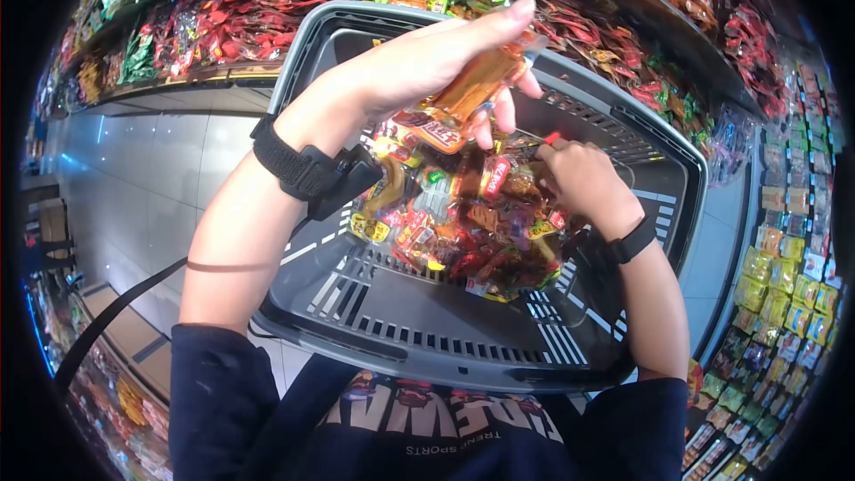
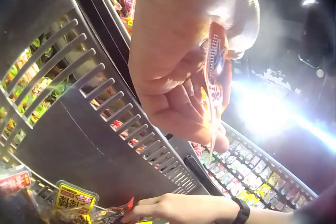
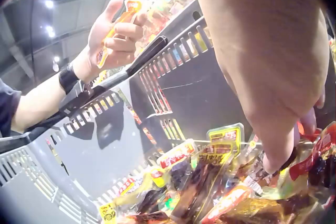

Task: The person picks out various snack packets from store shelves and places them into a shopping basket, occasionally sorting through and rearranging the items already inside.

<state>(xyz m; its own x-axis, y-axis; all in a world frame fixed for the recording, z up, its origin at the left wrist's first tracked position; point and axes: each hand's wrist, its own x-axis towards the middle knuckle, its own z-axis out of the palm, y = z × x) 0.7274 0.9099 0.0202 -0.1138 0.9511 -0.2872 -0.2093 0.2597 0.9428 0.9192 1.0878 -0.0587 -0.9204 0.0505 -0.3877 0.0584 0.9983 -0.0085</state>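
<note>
Far left, pale floor tiles [image 1: 134, 178] below a shelf [image 1: 214, 22] crammed with red and green packets. Next, left hand [image 1: 419, 62] raised above the far rim of a grey basket [image 1: 419, 338], black strap [image 1: 294, 160] round the wrist. Thumb and curled fingers clamped on an orange snack packet [image 1: 476, 89], held up clear of the load, one finger stretched straight past its top edge. Below and slightly right, a heap of snack packets [image 1: 454, 214] on the basket floor, bunched toward the far wall. Further right, right hand [image 1: 583, 180] sunk into that heap, fingers bent, tips pinching a red-edged packet [image 1: 552, 137] at the heap's top. Rest of that packet hidden among the others. Far right, racks [image 1: 788, 276] of yellow and green packets, well apart from both hands.
</note>
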